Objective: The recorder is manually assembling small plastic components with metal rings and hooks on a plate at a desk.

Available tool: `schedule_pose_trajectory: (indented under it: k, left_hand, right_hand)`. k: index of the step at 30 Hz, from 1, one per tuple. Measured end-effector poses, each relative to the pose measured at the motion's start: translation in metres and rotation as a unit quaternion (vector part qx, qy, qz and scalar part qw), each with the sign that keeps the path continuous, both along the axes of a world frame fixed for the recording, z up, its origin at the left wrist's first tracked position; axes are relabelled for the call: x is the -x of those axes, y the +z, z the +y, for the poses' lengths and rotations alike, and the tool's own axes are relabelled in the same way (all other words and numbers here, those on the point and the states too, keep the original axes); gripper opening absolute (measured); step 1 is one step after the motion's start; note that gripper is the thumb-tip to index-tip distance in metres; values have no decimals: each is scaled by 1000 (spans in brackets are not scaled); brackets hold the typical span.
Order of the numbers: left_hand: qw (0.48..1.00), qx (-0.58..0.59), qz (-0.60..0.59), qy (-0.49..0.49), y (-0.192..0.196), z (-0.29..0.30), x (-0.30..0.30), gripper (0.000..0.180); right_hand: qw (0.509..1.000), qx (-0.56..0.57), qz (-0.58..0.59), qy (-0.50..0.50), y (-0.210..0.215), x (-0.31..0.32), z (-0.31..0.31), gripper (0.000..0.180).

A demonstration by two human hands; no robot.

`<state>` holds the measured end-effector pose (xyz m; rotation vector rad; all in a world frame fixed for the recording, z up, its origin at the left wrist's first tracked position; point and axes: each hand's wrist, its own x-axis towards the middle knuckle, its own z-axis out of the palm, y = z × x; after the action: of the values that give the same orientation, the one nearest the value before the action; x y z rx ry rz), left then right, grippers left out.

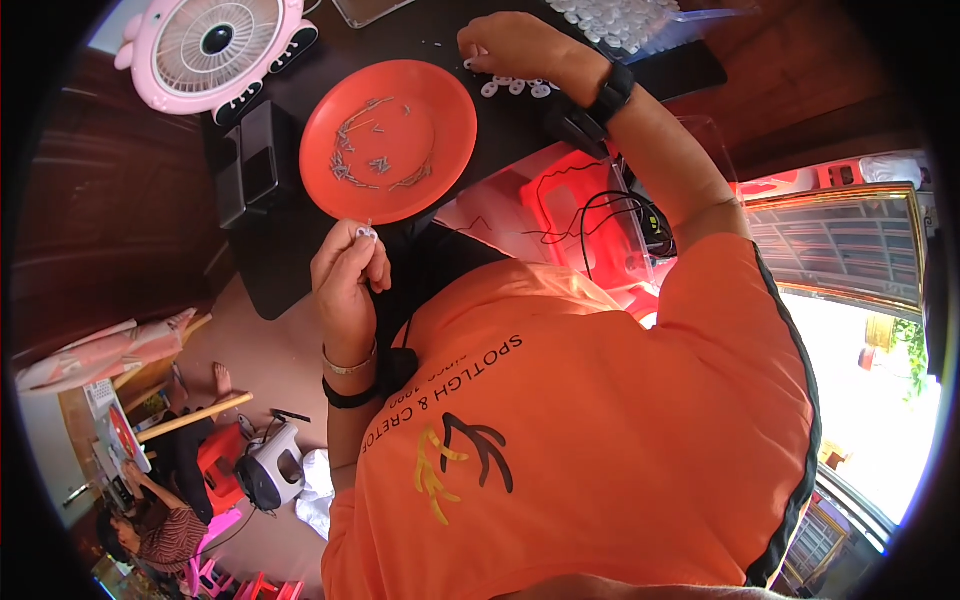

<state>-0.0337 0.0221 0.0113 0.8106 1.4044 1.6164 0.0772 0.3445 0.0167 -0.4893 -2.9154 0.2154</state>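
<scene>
My left hand [345, 280] is closed in a pinch at the near edge of the red plate. Between its thumb and fingers is a small white plastic clip [367, 233] with a thin metal nail sticking up from it. Many loose grey nails [380, 165] lie scattered in the shallow red plate [450, 120]. At the far side of the dark table, my right hand [515, 45] has its fingers curled down around another small white clip [469, 64]. Just beside that hand lies a small group of white clips [516, 87]. The right fingertips are partly hidden.
A pink fan [217, 40] stands at the far left, near a black box [250, 160]. A heap of white clips [620, 22] is at the back right by a clear plastic container [700, 25]. Cables lie near a red stool [575, 200]. Another person [170, 535] sits lower left.
</scene>
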Motion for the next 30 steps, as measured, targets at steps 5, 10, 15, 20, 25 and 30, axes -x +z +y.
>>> schedule_pose_trajectory:
  k: [5, 10, 15, 20, 25, 30]
  left_hand:
    - [1000, 0, 9, 6, 5, -1, 1, 18]
    - [997, -72, 20, 1, 15, 3, -1, 20]
    - [983, -176, -11, -49, 26, 11, 0, 22]
    - [985, -168, -7, -28, 23, 10, -1, 22]
    - [989, -146, -6, 32, 17, 3, -2, 21]
    - [989, -136, -1, 65, 15, -1, -4, 20]
  right_hand:
    - [991, 118, 57, -15, 22, -3, -20, 20]
    - [845, 476, 200, 137, 27, -12, -75, 15]
    - [718, 650, 191, 163, 22, -8, -125, 17]
    - [640, 727, 203, 140, 15, 5, -154, 19]
    - [604, 745, 226, 169, 9, 9, -165, 17]
    - [702, 648, 264, 132, 8, 8, -174, 16]
